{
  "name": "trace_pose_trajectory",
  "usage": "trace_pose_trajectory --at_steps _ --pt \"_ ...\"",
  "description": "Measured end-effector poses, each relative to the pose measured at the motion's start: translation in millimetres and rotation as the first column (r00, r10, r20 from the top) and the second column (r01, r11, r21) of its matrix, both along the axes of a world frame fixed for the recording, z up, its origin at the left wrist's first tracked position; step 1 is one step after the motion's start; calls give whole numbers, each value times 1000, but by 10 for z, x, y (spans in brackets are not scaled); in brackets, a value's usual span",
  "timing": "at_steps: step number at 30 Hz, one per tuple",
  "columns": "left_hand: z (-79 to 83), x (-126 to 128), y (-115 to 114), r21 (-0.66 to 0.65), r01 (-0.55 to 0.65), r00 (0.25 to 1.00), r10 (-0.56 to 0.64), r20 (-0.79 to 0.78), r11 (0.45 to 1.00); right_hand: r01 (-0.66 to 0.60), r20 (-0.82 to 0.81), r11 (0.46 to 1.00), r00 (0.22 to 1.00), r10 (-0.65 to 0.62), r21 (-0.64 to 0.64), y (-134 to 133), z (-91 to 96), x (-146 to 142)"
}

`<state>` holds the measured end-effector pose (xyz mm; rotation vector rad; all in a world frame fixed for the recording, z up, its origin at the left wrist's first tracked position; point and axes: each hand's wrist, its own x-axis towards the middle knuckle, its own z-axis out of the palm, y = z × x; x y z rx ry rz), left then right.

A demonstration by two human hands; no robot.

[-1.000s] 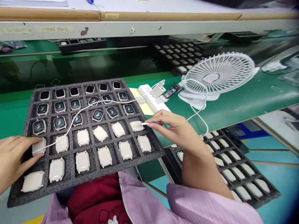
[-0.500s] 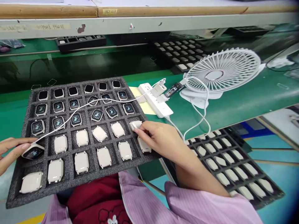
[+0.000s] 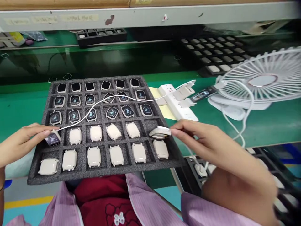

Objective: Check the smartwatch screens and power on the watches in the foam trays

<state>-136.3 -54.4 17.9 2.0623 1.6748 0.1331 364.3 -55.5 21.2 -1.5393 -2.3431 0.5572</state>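
My left hand [image 3: 30, 141] pinches a smartwatch case [image 3: 53, 138] with a lit screen at the left end of the fourth row in a dark foam tray [image 3: 105, 174]. A thin white cable [image 3: 122, 96] runs from that watch across the tray. My right hand [image 3: 199, 135] grips another watch case [image 3: 158, 134], tilted above the right end of the same row. A small white piece lies against its upper side, partly hidden by my fingers. Around them, other watch cases rest in compartments, some with screens up, others such as the pale case [image 3: 139, 153] with backs up.
Right of the tray stands a white power strip [image 3: 176, 103] with plugged-in adapters, and beyond it a white fan [image 3: 261, 78]. More watch trays sit at the back [image 3: 216, 50] and lower right [image 3: 265, 157]. A shelf edge [image 3: 150, 15] crosses above the green bench.
The view has swung left, so the scene sits further right. My right hand has raised and tilted its watch case from the compartment. My left hand keeps its watch, now turned more upright.
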Motion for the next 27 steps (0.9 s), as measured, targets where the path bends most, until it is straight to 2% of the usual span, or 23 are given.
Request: trace_pose_trajectory --at_steps 4,8,11,16,18,21,23,25,27 --pt "73 130 35 -62 -38 999 38 4 997 -128 80 990 989 122 63 264 -215 150" --pt "159 221 19 -121 -13 1000 12 -15 993 -201 140 948 975 170 248 466 -437 131" --pt "171 243 19 -130 13 999 -19 -43 991 -228 202 893 966 159 388 522 -474 105" --pt "136 208 17 -94 3 999 -7 -41 996 -281 219 867 954 205 411 473 -443 109" --pt "159 217 -14 -43 -58 996 55 -68 997 -274 248 856 952 178 438 427 -442 98" --pt "197 311 -93 144 -179 977 193 -88 973 -252 250 847 957 146 469 378 -461 69" --pt "179 435 -154 200 -148 987 157 -30 968 -245 242 846 960 143 474 367 -477 55" --pt "116 586 -209 204 -51 999 49 15 978 -221 237 856 964 120 467 366 -481 48" --pt "33 726 -250 230 29 999 -24 -25 973 -180 229 886 970 87 428 363 -468 41"
